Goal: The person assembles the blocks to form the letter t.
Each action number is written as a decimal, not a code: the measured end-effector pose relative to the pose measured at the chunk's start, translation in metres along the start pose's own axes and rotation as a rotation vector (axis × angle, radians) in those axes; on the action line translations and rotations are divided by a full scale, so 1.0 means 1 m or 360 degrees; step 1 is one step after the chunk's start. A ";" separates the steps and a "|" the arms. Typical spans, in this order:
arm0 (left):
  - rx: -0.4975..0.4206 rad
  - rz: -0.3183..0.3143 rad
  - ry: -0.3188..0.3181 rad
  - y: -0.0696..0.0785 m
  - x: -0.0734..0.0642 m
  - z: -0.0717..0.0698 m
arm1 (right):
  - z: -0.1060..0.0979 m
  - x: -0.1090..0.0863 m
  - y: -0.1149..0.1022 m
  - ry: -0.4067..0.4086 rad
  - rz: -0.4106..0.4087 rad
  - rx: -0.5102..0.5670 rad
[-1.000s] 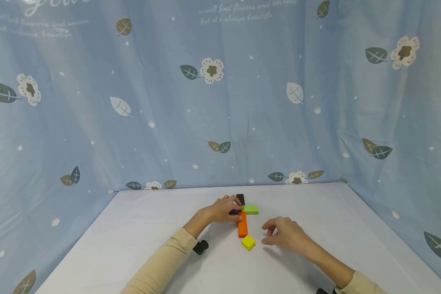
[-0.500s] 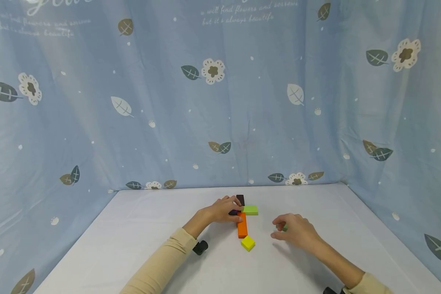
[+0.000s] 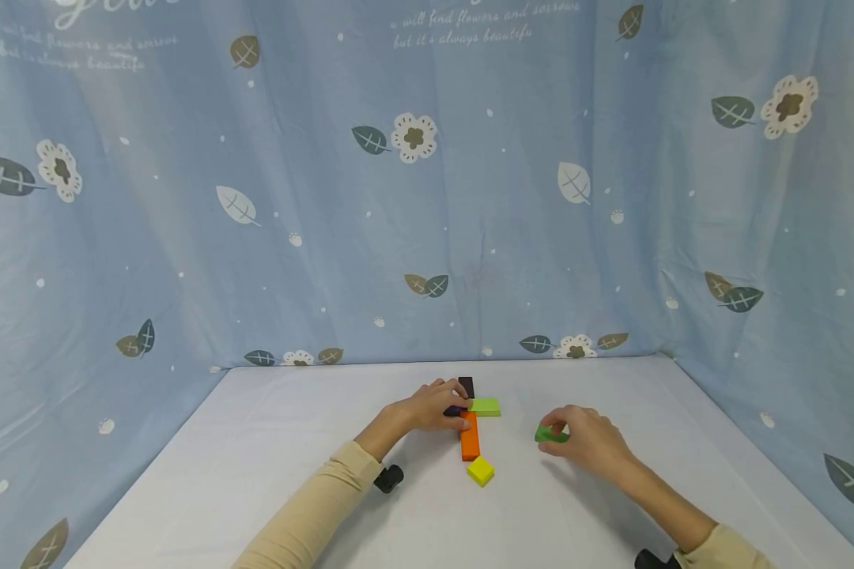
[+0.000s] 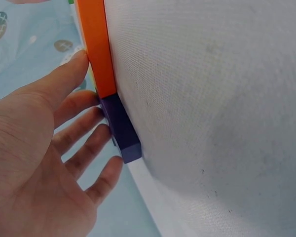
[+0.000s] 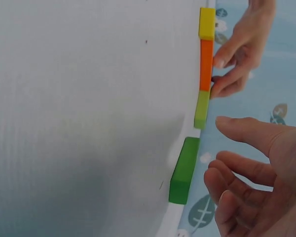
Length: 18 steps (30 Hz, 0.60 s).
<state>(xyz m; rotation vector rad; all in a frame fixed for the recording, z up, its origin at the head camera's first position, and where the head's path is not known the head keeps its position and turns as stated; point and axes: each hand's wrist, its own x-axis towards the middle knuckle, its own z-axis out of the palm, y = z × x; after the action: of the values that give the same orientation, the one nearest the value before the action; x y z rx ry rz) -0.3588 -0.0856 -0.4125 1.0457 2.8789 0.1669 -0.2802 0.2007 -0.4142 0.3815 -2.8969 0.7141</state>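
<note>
My left hand rests its thumb on the orange block and lays its spread fingers along the purple block. The orange and purple blocks meet end to end in the left wrist view. A light green block lies crosswise at the orange one's far end, with a dark block beyond it. My right hand is over the near side of a darker green block. Its fingers are loosely bent, and a gap shows between them and that block in the right wrist view.
A yellow block lies cornerwise at the near end of the orange one. White cloth covers the table, and a blue patterned curtain surrounds its back and sides. Black wrist cameras hang below the forearms.
My right hand has moved right and slightly away from me, and the darker green block, hidden by it at first, now shows. My left hand and the other blocks have stayed put.
</note>
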 end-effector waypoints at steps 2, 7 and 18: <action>0.0000 0.0002 0.0000 0.000 0.000 0.000 | 0.000 0.001 0.003 0.0006 0.0000 -0.0006; -0.0002 0.0004 0.0000 0.000 0.001 0.001 | -0.001 0.001 0.008 -0.0002 0.0006 -0.0017; -0.0006 0.0023 0.0013 -0.001 0.000 0.001 | -0.002 0.000 0.014 -0.0002 0.0002 -0.0003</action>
<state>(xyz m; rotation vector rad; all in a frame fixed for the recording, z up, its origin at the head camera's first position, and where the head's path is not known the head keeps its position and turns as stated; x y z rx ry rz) -0.3589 -0.0862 -0.4133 1.0683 2.8777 0.1775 -0.2841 0.2139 -0.4183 0.3804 -2.8989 0.7114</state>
